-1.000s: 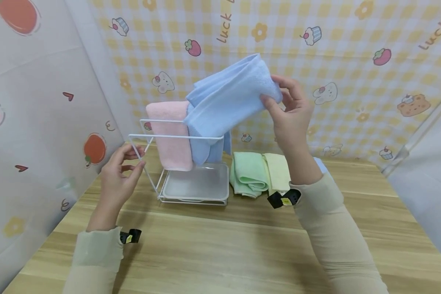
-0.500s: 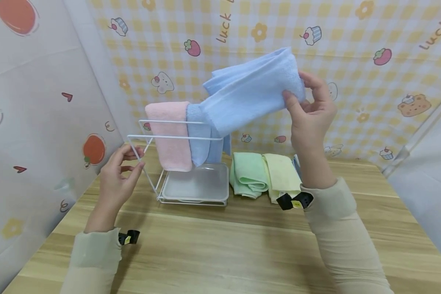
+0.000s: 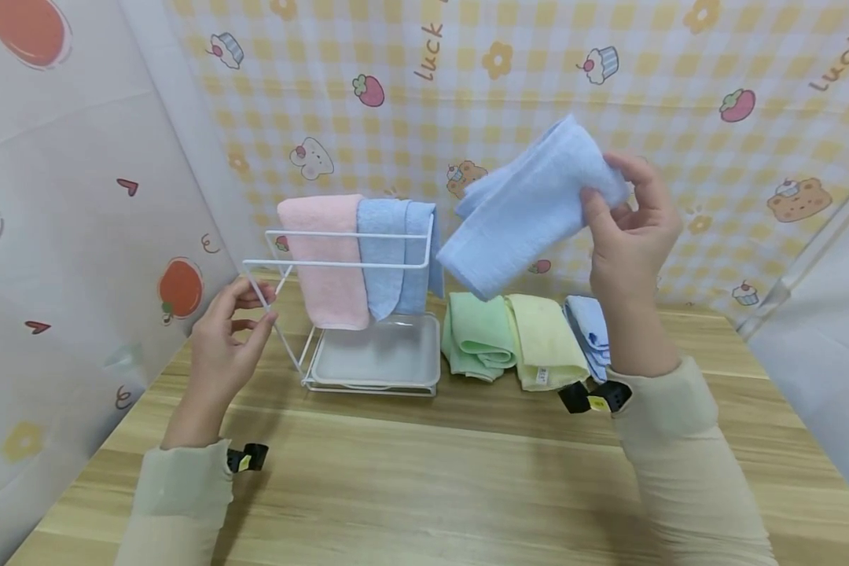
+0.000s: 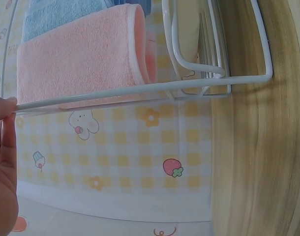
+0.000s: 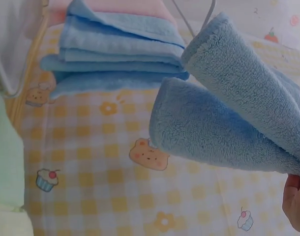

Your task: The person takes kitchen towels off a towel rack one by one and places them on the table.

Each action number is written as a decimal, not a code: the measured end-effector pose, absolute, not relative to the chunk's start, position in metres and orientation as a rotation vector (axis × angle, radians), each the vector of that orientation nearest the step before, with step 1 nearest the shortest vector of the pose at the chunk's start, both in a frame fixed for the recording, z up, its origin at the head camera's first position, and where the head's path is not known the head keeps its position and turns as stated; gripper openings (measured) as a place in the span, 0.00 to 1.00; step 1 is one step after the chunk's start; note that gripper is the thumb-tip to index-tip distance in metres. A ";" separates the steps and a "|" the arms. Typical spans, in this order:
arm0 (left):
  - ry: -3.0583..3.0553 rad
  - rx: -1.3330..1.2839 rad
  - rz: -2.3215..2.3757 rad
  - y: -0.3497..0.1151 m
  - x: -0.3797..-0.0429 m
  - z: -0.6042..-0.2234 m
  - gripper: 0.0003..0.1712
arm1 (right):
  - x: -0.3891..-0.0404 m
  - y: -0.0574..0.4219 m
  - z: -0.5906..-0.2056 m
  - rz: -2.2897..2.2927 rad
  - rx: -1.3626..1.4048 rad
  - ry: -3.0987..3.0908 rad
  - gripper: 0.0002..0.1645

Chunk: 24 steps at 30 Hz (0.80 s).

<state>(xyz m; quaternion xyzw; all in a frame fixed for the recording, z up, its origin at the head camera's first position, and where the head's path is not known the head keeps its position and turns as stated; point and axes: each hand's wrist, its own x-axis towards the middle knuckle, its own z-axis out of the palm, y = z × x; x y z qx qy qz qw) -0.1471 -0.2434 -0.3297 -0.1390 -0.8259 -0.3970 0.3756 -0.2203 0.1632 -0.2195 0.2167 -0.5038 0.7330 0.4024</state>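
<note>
My right hand (image 3: 637,228) pinches a folded light blue towel (image 3: 531,208) by its right end, in the air to the right of a white wire rack (image 3: 336,265). The towel's free end droops down to the left, clear of the rack. In the right wrist view the same blue towel (image 5: 228,108) parts into two flaps. My left hand (image 3: 226,338) holds the rack's left side wire between thumb and fingers; the left wrist view shows the thumb on that wire (image 4: 115,92). Over the rack hang a pink towel (image 3: 328,275) and blue towels (image 3: 385,251) side by side.
A pale tray (image 3: 378,354) sits in the rack's base. On the wooden table (image 3: 424,479) right of it lie folded green (image 3: 477,334), yellow (image 3: 545,338) and blue (image 3: 589,334) cloths in a row. Patterned curtains stand behind and at both sides.
My right hand has carried the blue towel rightward, off the rack's top and away from it, then somewhat lower. The hanging blue towels are now uncovered. My left hand stays on the rack.
</note>
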 end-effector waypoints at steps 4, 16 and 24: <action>-2.111 -0.347 -1.020 -0.243 -0.147 -0.329 0.23 | -0.218 0.172 -0.229 1.822 0.580 -1.328 0.19; -2.107 -0.348 -1.008 -0.243 -0.147 -0.328 0.23 | -0.190 0.197 -0.263 1.930 0.725 -1.545 0.21; -2.115 -0.340 -1.016 -0.243 -0.148 -0.329 0.23 | -0.168 0.204 -0.281 1.999 0.810 -1.692 0.23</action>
